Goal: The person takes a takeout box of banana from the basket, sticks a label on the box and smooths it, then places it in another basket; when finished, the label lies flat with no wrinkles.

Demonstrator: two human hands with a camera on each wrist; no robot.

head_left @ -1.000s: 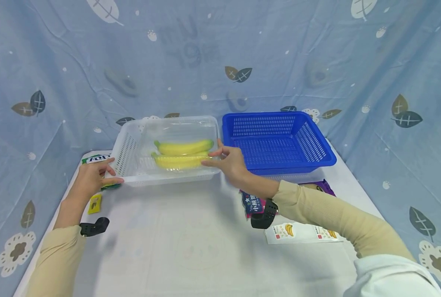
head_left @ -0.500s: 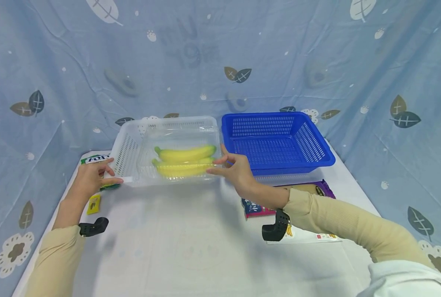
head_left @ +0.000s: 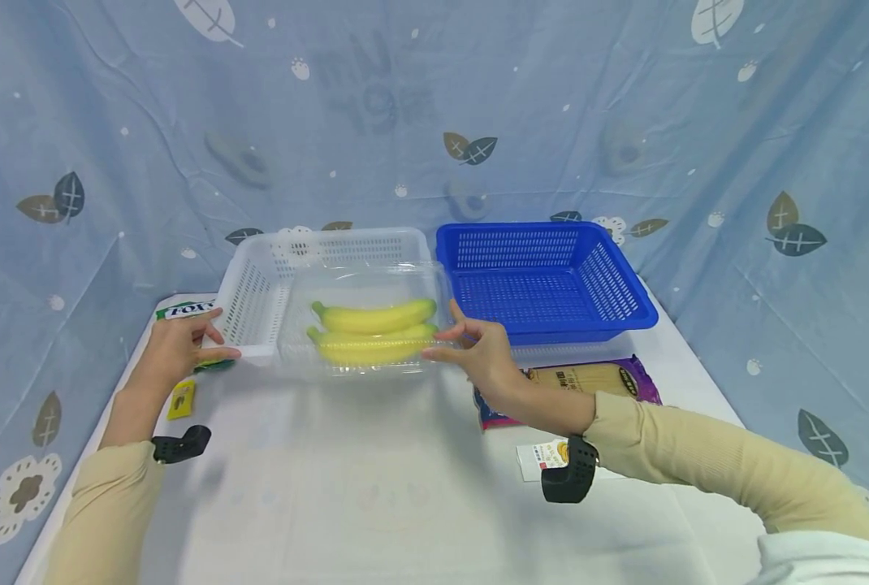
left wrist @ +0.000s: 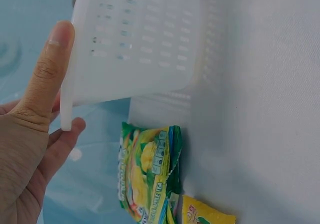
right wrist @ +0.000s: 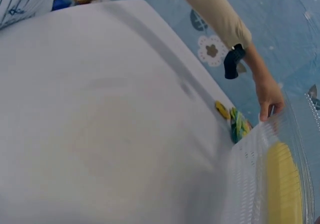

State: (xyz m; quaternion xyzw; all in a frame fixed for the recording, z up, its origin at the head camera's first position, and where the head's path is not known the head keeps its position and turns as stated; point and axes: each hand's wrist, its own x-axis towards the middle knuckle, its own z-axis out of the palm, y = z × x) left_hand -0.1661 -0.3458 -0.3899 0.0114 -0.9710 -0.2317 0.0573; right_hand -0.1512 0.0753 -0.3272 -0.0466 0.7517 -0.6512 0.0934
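Observation:
My left hand [head_left: 175, 345] pinches the rim of the white plastic basket [head_left: 335, 236] at its front left corner. In the left wrist view, the thumb lies along the outside of that rim. My right hand [head_left: 487, 349] pinches the right side of a clear plastic box [head_left: 365, 280] between thumb and fingers. Two yellow bananas [head_left: 376, 317] with green tips lie inside it, side by side. The box is over the front right part of the basket and overhangs its front and right edges. Little of the right hand shows in the right wrist view.
A blue basket [head_left: 533, 331] stands right of the white one. In front of it lie a purple noodle packet [head_left: 584, 378] and a strip of banana-printed labels [head_left: 535, 459]. At left are a green tea packet [left wrist: 150, 169] and a small yellow packet [head_left: 181, 400].
My right hand has brought the clear box with the bananas toward me and to the right, uncovering more of the white basket. My left hand has stayed at the basket's corner.

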